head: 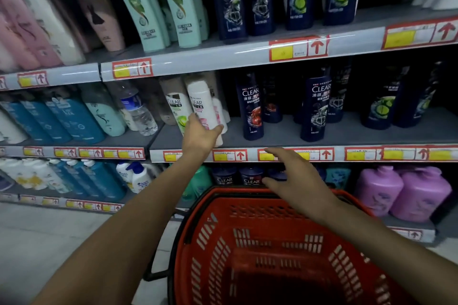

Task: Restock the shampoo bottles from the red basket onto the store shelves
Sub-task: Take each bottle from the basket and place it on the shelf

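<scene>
1. L hand (198,135): reaching up to the middle shelf (280,136), fingers and thumb curled round the lower part of a white shampoo bottle (202,101) w/ a pink label. Firm wrap, thumb on the bottle's right side.
2. That bottle: at the front of the middle shelf, top leaning left. It's just beside a white bottle w/ a green label (177,109) on its left. My hand covers most of its base, so I can't tell if it's resting on the shelf board.
3. R hand (295,181): wide open, fingers spread and nearly straight, palm down, holding nothing. It hovers over the far rim of the red basket (218,242), in front of the shelf's price strip (247,155); I see no contact w/ either.
4. Red basket: below both arms, in front of the bottom shelf. Inside is dark, can't make out contents.
5. Right of the held bottle, w/ a gap between: a dark blue CLEAR bottle (251,106) standing upright on the same shelf.
6. Left section, same level: a clear water bottle (138,109) among teal bottles.
</scene>
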Demonstrator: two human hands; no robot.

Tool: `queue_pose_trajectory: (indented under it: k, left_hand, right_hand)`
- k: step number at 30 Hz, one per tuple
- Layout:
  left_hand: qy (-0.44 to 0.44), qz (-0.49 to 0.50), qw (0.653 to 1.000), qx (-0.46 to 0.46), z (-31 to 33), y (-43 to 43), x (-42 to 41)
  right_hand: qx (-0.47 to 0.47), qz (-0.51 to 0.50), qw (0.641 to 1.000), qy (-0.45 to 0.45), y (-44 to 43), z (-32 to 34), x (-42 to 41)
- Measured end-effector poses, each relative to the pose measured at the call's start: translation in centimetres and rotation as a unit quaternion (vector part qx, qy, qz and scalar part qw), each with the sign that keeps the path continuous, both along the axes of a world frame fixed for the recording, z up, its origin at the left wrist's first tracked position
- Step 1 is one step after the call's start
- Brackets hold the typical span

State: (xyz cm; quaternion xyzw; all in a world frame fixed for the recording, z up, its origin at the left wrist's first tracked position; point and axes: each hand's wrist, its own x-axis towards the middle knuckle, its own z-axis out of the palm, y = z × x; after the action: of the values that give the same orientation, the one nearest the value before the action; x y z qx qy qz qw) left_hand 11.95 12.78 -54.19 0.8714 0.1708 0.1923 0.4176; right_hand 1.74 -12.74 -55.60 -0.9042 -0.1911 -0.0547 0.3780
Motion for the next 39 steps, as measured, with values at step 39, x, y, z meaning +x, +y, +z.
queue_pose_trajectory:
  k: [39]
  left_hand:
    - [-0.108,0.067,0.961,-0.245,1.9,15.5,-11.3]
  right_hand:
    - [0.105,-0.259,0.960,-0.020,21.5,-1.5,18.3]
